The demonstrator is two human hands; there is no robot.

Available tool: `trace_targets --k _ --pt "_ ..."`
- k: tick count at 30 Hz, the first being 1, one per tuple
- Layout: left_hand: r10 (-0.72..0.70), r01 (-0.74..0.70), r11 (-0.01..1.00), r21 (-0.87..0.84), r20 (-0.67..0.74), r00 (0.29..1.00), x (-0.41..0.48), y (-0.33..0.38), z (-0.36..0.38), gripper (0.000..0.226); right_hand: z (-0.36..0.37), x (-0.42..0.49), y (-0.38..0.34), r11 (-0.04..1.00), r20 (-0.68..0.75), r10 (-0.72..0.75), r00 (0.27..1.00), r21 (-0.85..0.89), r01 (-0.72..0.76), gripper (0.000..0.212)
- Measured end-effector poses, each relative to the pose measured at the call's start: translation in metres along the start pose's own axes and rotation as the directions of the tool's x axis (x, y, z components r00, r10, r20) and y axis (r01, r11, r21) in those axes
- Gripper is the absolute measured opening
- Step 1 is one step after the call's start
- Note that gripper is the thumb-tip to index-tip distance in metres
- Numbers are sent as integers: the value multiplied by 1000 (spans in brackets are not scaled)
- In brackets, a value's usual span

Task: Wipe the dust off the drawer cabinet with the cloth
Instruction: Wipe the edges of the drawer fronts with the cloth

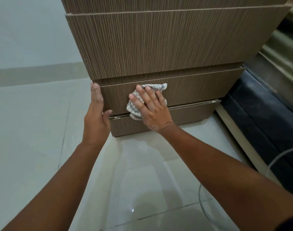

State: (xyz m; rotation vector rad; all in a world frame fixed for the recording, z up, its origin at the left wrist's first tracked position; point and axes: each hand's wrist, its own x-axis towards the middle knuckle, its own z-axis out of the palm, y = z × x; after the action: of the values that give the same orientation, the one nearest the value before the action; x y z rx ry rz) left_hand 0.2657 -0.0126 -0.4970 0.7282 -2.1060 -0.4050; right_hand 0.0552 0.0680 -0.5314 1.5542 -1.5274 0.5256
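A brown wood-grain drawer cabinet (159, 44) stands on the tiled floor in front of me, with several drawer fronts stacked. My right hand (150, 107) lies flat, fingers spread, pressing a white checked cloth (133, 107) against the front of the second drawer from the bottom (195, 90). The cloth bunches out above and below my palm. My left hand (96, 110) rests against the left edge of that same drawer, fingers straight along the side and thumb at its lower corner.
Pale glossy floor tiles (34, 130) spread to the left and below. A dark bed frame or mattress edge (262, 114) runs along the cabinet's right side. A thin white cable (207, 207) loops on the floor at lower right. The bottom drawer's top edge is chipped.
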Motion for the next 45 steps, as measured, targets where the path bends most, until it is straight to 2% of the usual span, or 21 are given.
trace_targets --k 5,11,15,19,21,23,26,29,30,31,34,37,41,45 --pt "-49 49 999 -8 -43 998 -2 2 4 110 -15 -18 49 999 27 46 999 -28 -45 83" --pt "-176 176 984 -6 -61 983 -6 6 6 106 -27 -47 101 972 126 234 964 -22 -233 97" --pt "-237 231 970 -72 -90 967 -8 9 7 100 -31 -63 132 931 125 365 923 -24 -365 80" --pt "-258 247 962 -115 -96 961 -8 10 7 100 -36 -79 162 866 105 500 859 -50 -498 92" --pt "-260 251 962 -112 -84 962 -9 9 7 100 -39 -83 175 828 82 560 824 -44 -558 86" --pt "-256 247 962 -117 -70 964 -9 8 7 101 -44 -82 186 726 108 681 725 29 -687 86" --pt "-254 245 960 -134 -51 966 -9 4 5 99 -57 -70 205 452 101 864 494 278 -848 82" --pt "-316 280 911 -304 -75 946 -12 -1 5 96 -76 -51 226 231 9 965 261 434 -871 72" --pt "-357 298 872 -388 -88 930 -15 -1 5 92 -83 -44 229 191 -8 977 212 465 -864 72" --pt "-390 307 839 -449 -103 915 -19 -2 5 83 -88 -38 230 185 -26 980 198 489 -853 73" --pt "-451 356 821 -447 -125 883 -31 -2 8 55 -96 -26 215 243 -54 965 256 545 -802 80" --pt "-496 432 803 -411 -58 867 -42 -4 15 40 -100 -18 183 293 -26 941 338 562 -773 81" --pt "-532 491 792 -363 -14 847 -52 -4 17 36 -103 -18 148 332 -3 920 392 536 -776 81" --pt "-497 493 831 -257 53 866 -61 -5 18 33 -106 -14 118 384 57 870 490 546 -744 76"
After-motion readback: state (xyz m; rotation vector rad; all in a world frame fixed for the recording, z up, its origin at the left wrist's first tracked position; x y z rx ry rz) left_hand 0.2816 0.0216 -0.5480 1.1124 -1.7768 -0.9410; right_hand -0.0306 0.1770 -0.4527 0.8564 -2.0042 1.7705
